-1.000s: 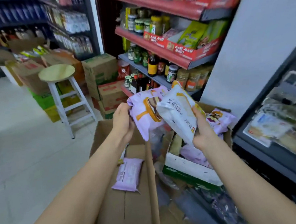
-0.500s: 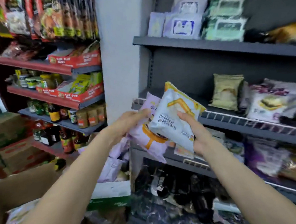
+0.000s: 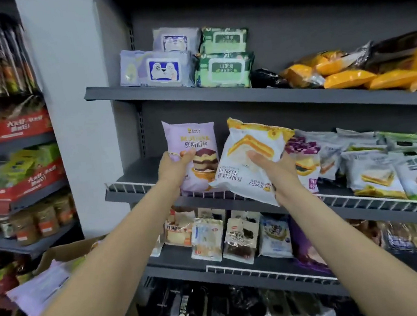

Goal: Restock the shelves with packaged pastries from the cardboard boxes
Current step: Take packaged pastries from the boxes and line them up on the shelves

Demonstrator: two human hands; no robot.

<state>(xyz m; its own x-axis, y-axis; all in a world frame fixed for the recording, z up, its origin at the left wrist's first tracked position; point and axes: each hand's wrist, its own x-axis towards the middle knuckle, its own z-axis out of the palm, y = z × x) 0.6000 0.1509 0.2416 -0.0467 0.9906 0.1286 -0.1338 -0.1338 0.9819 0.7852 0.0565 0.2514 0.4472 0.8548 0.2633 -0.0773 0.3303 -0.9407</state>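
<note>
Two pastry packs held up at the middle shelf (image 3: 137,177).
Left hand (image 3: 175,170) grips the purple pack (image 3: 197,159) upright; right hand (image 3: 278,173) clasps the tilted white pack (image 3: 250,153), which seemingly overlaps the purple one.

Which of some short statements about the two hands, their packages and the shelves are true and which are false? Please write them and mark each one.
1. The left hand grips a purple package. True.
2. The right hand is empty. False: it holds a white and yellow package.
3. The purple package stands upright. True.
4. The shelf by the left hand is packed full. False: that left end is bare.
5. Orange bags lie on the top shelf. True.
</note>
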